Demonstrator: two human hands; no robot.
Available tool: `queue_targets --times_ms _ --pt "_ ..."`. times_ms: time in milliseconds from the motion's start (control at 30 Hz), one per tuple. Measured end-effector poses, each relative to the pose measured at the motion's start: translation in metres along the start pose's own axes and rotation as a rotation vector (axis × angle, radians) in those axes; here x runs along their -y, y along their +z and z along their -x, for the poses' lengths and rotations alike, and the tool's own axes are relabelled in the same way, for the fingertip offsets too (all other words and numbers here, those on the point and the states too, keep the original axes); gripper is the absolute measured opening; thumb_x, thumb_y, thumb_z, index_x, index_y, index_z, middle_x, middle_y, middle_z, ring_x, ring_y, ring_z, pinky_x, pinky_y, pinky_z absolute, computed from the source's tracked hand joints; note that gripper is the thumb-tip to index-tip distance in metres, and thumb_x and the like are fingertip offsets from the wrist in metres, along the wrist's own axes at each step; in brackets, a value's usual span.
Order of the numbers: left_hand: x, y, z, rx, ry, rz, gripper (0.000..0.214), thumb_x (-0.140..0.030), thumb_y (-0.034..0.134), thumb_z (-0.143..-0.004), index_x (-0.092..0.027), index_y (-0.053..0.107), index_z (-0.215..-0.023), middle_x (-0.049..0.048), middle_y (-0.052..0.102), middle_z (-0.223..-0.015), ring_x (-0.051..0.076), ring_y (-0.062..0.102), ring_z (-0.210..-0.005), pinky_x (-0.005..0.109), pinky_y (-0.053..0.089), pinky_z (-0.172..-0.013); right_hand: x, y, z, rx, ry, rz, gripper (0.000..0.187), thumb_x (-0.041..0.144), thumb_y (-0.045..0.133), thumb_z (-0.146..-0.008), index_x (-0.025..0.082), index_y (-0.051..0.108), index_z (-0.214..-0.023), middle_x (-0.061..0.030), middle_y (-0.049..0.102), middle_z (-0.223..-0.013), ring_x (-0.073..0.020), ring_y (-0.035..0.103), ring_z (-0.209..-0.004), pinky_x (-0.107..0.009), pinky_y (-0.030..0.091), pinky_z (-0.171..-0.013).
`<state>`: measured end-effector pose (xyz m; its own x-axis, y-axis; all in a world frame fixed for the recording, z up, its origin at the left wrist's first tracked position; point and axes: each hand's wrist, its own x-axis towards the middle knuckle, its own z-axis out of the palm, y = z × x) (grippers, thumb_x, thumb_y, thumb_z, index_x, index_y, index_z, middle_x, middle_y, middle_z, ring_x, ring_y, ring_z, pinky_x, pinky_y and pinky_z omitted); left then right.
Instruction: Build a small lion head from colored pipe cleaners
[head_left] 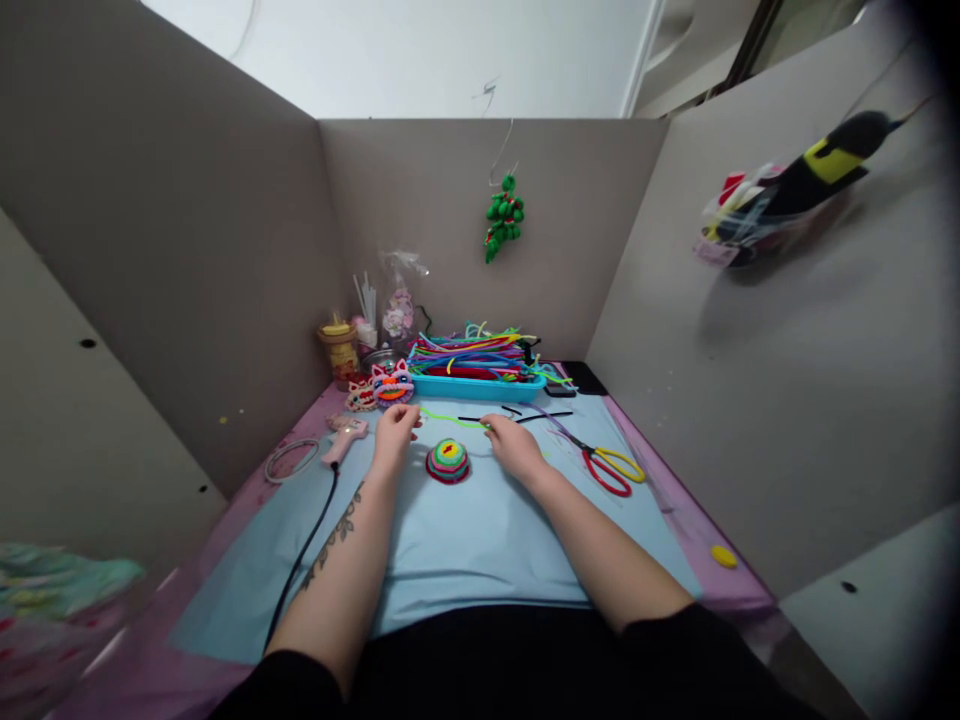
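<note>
A bright green pipe cleaner (448, 418) stretches between my two hands above the blue mat. My left hand (396, 435) pinches its left end, and my right hand (514, 442) closes on the other end. Below and between them sits a small round piece coiled from pipe cleaners (448, 460), yellow on top with green, pink and red rings. Black pipe cleaner pieces (545, 417) lie just beyond my right hand. Left of my left hand rests a pink glue gun (346, 438) with a black cord.
A blue tray (480, 388) full of coloured pipe cleaners stands at the back, beside two lion-like heads (393, 385). Scissors (611, 468) with red and yellow handles lie at right. Grey panels (450, 230) enclose the desk; a green ornament (504, 218) hangs behind.
</note>
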<state>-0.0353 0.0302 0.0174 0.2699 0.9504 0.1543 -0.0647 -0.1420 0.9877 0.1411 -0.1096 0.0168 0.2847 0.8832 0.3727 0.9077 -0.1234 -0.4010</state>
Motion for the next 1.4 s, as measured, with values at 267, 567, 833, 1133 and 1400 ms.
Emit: queue_targets --times_ms 267,567,833,1133,1400 --pt "0.005 -0.008 -0.009 -0.115 -0.012 -0.078 0.024 -0.038 0.059 -0.061 -0.016 0.058 -0.070 0.0016 0.059 -0.062 0.016 0.061 -0.062 0.020 0.041 -0.044 -0.033 -0.003 -0.003 -0.047 0.042 -0.056 0.025 0.016 0.046 -0.084 0.020 0.066 -0.098 -0.0061 0.065 -0.101 -0.0182 0.058 -0.096 -0.028 0.042 -0.084" --pt "0.005 -0.012 -0.012 -0.153 -0.004 -0.169 0.022 -0.036 0.054 -0.063 -0.015 0.057 -0.071 0.0031 0.058 -0.063 0.018 0.062 -0.064 0.018 0.040 -0.042 -0.045 -0.009 0.000 0.024 0.052 -0.074 0.025 0.020 0.046 -0.085 0.018 0.067 -0.098 -0.0073 0.066 -0.100 -0.0179 0.058 -0.096 -0.029 0.042 -0.086" --pt "0.006 -0.014 -0.015 -0.201 -0.053 -0.148 0.022 -0.036 0.051 -0.062 -0.016 0.055 -0.069 0.0047 0.061 -0.066 0.017 0.061 -0.064 0.018 0.038 -0.041 -0.072 -0.021 0.000 0.055 0.148 -0.006 0.033 0.009 0.049 -0.079 0.017 0.063 -0.108 -0.0078 0.063 -0.106 -0.0170 0.057 -0.098 -0.028 0.040 -0.088" --pt "-0.001 -0.013 -0.011 -0.192 -0.073 -0.099 0.021 -0.036 0.055 -0.059 -0.016 0.055 -0.067 0.0026 0.058 -0.062 0.016 0.060 -0.062 0.018 0.036 -0.041 -0.074 -0.003 -0.008 0.126 0.121 0.099 0.018 0.021 0.057 -0.078 0.020 0.069 -0.091 -0.0052 0.059 -0.094 -0.0176 0.054 -0.092 -0.027 0.038 -0.083" --pt "0.001 -0.014 -0.012 -0.164 -0.092 -0.115 0.021 -0.035 0.054 -0.061 -0.015 0.056 -0.069 0.0040 0.060 -0.066 0.016 0.060 -0.063 0.017 0.035 -0.041 -0.079 0.008 -0.010 0.087 0.104 0.059 0.013 0.017 0.050 -0.079 0.017 0.063 -0.078 -0.0055 0.056 -0.088 -0.0176 0.049 -0.088 -0.029 0.037 -0.081"
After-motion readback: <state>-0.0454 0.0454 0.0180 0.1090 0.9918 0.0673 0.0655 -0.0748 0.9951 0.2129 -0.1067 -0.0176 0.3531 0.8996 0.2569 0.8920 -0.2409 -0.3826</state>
